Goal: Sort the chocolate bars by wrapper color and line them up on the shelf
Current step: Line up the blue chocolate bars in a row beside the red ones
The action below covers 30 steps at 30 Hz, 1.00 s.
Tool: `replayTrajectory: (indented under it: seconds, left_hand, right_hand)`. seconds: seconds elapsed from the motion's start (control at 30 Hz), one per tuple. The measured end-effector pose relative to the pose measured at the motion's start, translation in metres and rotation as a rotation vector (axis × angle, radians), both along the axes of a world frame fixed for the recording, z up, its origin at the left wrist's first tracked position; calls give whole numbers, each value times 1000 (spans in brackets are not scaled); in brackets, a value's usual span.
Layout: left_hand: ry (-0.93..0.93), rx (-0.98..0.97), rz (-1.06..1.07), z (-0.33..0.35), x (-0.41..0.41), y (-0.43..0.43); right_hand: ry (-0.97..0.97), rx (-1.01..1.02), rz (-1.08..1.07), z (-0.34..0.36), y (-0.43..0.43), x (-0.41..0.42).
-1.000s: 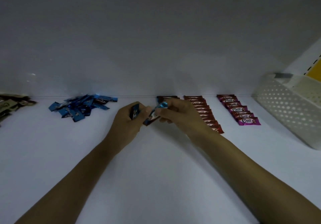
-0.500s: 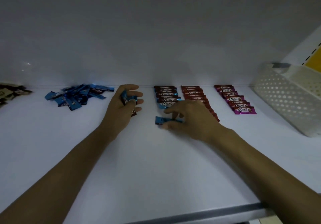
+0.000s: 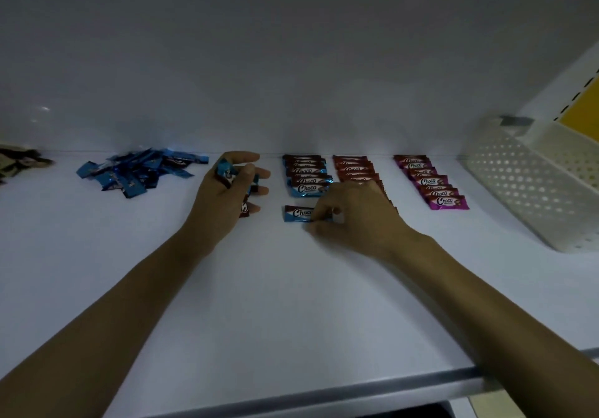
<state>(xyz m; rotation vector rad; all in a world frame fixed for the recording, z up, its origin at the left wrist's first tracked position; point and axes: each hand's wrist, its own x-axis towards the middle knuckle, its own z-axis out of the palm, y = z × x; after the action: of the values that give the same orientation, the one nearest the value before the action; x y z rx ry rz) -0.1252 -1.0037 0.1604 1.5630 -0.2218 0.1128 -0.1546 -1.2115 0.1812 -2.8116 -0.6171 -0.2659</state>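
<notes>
Right hand (image 3: 353, 213) pinches a blue bar (image 3: 296, 213) flat on the shelf (image 3: 291, 304), just in front of the blue row (image 3: 306, 174). Left hand (image 3: 227, 197) grips several blue bars (image 3: 227, 172). Red row (image 3: 355, 169), purple row (image 3: 431, 182), loose blue pile (image 3: 136, 172), white basket (image 3: 531, 184) at right.

Shop-like shelving, white shelf (image 3: 291, 288), rows of wrapped chocolate bars (image 3: 306, 176), white perforated basket (image 3: 518, 190)

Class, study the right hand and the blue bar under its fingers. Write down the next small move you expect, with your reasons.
Probably the right hand should slide the blue bar back to the front of the blue row. The bar lies flat on the shelf, parallel to the row, but a gap separates them. The left hand holds more blue bars.
</notes>
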Motion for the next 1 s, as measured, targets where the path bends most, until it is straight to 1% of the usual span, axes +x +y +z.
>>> replayTrajectory:
  seconds: [0.13,0.17,0.27,0.33,0.4,0.5,0.57,0.73,0.83,0.87,0.9,0.93,0.97,1.0]
  left_hand:
    - [10,26,-10,0,1,0]
    - [4,33,-15,1,0,0]
    - [-13,92,-8,1,-2,1]
    - [-8,116,6,1,-2,0]
    - [-6,113,16,2,-3,-1]
    - [11,85,25,2,-3,-2]
    - [10,66,26,4,-4,-3]
    - [61,-16,28,6,-3,-1]
    - [92,-13,-12,6,-2,0]
    - [96,-13,-28,4,-1,1]
    - [99,-15,-42,4,-1,0]
    - [85,-6,-52,3,-1,-1]
    - [45,41,-58,1,-1,-1]
    - [-19,133,-58,-2,-1,-1]
  right_hand:
    - [-23,90,-13,2,-5,2]
    - [-35,80,-30,2,-5,3]
    - [-22,-67,-44,-2,-1,7]
    - [2,-94,-64,-4,2,9]
    - [-24,-74,-115,-2,2,11]
    - [-91,-144,-202,0,-1,17]
    - [-102,-145,-237,1,-1,22]
    - [-127,-125,-233,0,4,34]
    - [-154,-152,-244,-4,5,38]
    - [-197,-115,-229,-5,5,37]
    - [-238,-18,-196,-7,6,34]
    - [-247,141,-144,-7,10,29]
    - [-207,336,-69,-5,15,24]
    - [-152,515,16,-3,23,18]
